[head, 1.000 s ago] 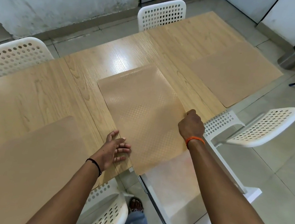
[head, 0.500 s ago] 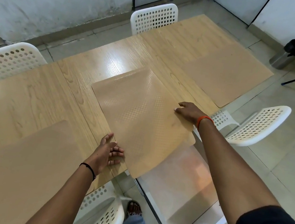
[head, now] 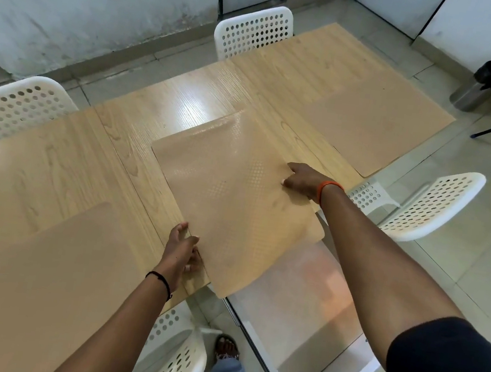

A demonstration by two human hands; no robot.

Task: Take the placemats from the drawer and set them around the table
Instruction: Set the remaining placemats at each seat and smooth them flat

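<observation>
A tan dotted placemat (head: pixel 235 203) lies askew on the wooden table (head: pixel 186 102), its near corner hanging over the table's front edge. My left hand (head: pixel 181 249) grips the mat's near left edge. My right hand (head: pixel 304 181) rests on the mat's right side, fingers pressed flat on it. A second placemat (head: pixel 375 125) lies flat at the far right end of the table. A third placemat (head: pixel 35 282) covers the near left part.
White perforated chairs stand around the table: one at the far side (head: pixel 253 29), one at the left (head: pixel 9 108), one at the right (head: pixel 424 204), one below me (head: pixel 175 359). A metal bin (head: pixel 482 86) stands by the right wall. My foot (head: pixel 226 347) shows under the table edge.
My right hand has slid from the mat's near right edge up onto its right side and flattened. My left hand has closed on the mat's left edge. The mat turned slightly.
</observation>
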